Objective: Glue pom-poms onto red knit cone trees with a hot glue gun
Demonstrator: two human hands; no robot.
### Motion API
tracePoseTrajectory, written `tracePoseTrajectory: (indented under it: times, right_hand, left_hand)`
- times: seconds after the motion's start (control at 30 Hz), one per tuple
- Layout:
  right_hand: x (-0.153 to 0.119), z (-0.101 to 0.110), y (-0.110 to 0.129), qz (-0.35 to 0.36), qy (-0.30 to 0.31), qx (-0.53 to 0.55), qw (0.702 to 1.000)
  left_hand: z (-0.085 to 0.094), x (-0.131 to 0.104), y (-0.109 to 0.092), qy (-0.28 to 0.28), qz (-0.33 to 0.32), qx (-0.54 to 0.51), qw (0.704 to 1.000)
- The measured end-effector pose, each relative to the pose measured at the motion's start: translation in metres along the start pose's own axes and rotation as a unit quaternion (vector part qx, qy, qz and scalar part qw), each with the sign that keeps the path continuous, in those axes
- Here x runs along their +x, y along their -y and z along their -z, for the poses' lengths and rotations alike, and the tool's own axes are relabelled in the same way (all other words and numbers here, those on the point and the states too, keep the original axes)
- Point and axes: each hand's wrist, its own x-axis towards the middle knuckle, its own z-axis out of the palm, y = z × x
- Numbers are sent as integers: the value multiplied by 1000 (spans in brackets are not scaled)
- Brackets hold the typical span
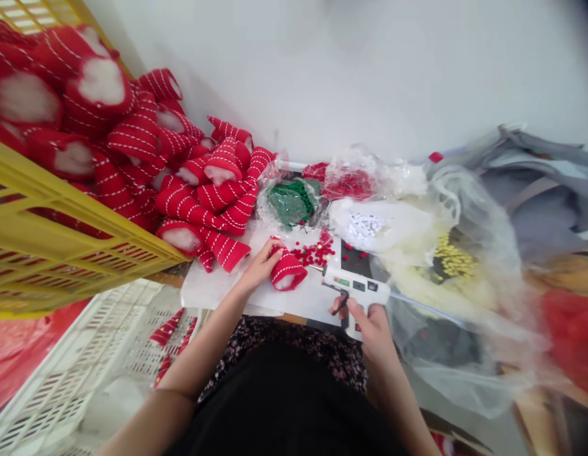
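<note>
My left hand is closed on a small red cone hat with white stitched stripes; its stuffed white end faces toward me. In my right hand is a white glue gun, gripped by its handle with fingers at the black trigger. The gun's nozzle points left, close to the hat's edge; whether they touch I cannot tell. Just behind the hat lie scattered red pompoms on white paper, with a few pale ones among them.
A yellow crate at the left overflows with red striped cones onto the table. Behind stand bags of green pompoms, red pompoms, white pieces and yellow pieces. A white crate below holds several cones.
</note>
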Motion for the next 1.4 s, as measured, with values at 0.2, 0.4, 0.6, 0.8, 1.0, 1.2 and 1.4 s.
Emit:
tracePoseTrajectory:
  times: [0.2, 0.4, 0.6, 0.8, 1.0, 1.2, 1.4]
  right_hand:
    - [-2, -13, 9, 14, -19, -43, 999]
    - [-9, -11, 7, 42, 13, -118, 992]
    - [-14, -9, 8, 65, 45, -159, 984]
    - [-12, -9, -2, 80, 45, -198, 976]
    - [-11, -9, -14, 73, 31, -225, 971]
    - [-10, -10, -16, 86, 6, -213, 973]
    - [-9, -10, -10, 108, 21, -201, 973]
  left_hand:
    - [-2, -2, -1, 28, 4, 12, 1000]
    - [-4, -8, -8, 28, -34, -35, 998]
    - [-6, -8, -8, 0, -38, -43, 998]
    - [-8, -6, -8, 3, -52, -51, 997]
    - [-7, -6, -7, -2, -52, -45, 998]
    - [-8, -5, -4, -6, -51, -44, 998]
    - [-9, -4, -2, -16, -27, -63, 998]
